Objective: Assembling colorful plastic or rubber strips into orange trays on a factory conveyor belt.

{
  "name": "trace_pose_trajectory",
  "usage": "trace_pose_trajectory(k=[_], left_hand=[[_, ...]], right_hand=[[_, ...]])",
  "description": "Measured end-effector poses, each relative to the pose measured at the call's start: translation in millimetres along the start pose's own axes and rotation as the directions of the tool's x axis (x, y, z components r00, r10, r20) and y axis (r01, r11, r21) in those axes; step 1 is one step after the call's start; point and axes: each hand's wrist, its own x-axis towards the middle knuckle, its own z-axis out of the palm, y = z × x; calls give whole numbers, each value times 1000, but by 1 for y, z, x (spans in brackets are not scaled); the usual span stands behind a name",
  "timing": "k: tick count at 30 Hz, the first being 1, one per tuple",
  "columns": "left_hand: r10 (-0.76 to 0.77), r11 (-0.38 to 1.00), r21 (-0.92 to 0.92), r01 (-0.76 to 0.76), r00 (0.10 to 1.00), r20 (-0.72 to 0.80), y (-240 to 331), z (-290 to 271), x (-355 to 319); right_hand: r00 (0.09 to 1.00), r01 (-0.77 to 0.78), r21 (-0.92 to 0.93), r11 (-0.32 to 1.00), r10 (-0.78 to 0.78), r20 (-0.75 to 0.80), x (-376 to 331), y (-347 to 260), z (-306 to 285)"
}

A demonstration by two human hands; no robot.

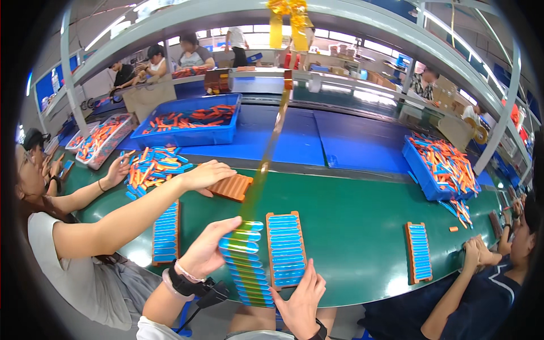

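My left hand (205, 249) is closed on the left edge of a flat row of blue sticks (231, 266), held tilted above the bench edge. A strip of translucent amber tape (259, 181) runs down from the far side and lies along the row. My right hand (300, 303) is at the row's lower right end, its fingers stretched out and its thumb seemingly touching the edge. Just right of the row, an orange-brown grooved tray (301, 225) filled with blue sticks lies on the green bench top (351, 238).
At left, a co-worker's hand touches an orange grooved tray (232, 187) beside a loose stick pile (156, 170). Filled trays lie left (177, 226) and right (409, 249). Blue bins (187, 137) (439, 191) hold orange and blue sticks. Another person works at right.
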Motion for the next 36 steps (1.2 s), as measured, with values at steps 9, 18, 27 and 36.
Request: trace_pose_trajectory(k=[9,18,27,36], left_hand=[[248,891,331,-311,944,220,-26,34,10],[311,863,347,-366,928,206,-40,59,6],[156,895,400,-195,980,127,-118,36,-54],[451,407,855,-322,884,118,-118,19,-77]], right_hand=[[958,-233,838,494,-32,285,70,-6,-60],[914,-305,765,568,-50,402,103,-7,-72],[910,-314,774,550,-58,410,6,41,-52],[847,-452,703,549,17,531,-35,61,-47]])
